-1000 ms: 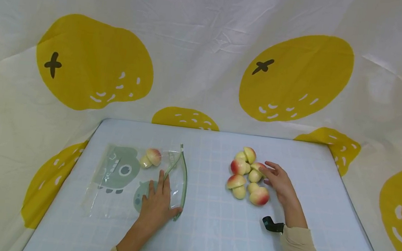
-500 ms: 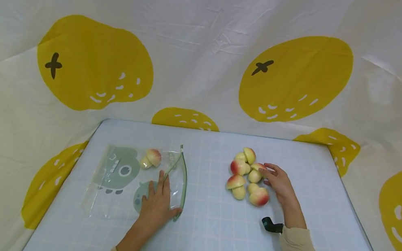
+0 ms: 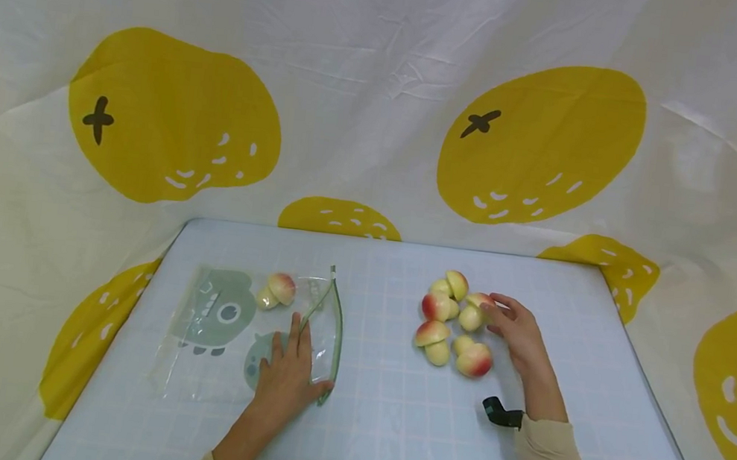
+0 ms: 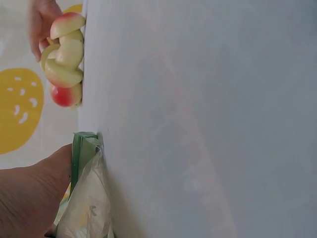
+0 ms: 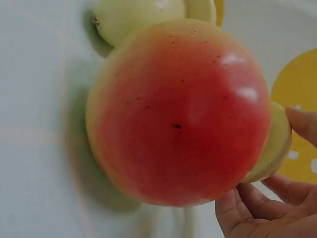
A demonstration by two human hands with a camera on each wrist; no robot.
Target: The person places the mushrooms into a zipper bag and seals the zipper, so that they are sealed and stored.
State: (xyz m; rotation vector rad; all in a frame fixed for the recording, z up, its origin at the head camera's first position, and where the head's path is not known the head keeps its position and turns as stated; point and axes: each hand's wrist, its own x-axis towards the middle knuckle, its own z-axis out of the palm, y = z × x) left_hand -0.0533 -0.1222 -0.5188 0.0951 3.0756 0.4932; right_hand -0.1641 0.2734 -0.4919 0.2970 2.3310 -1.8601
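- Pinching noted: right hand (image 3: 522, 340), thumb and fingers on one mushroom (image 3: 471, 317).
- Mushroom lies left of this nearer hand; long axis runs near to far, cap farther.
- Left hand (image 3: 286, 375) well apart, fingers spread flat on bag (image 3: 212, 320).
- Four others (image 3: 433, 334) sit left and nearer; left ones obstruct the bagward line.
- Bag's green strip (image 3: 338, 332) faces the cluster; sixth mushroom (image 3: 281, 287) within bag's outline.

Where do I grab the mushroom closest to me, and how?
Grip the nearest mushroom by its cap, probably from the near right side: it lies on its side, wide cap facing there, narrower stem pointing away.
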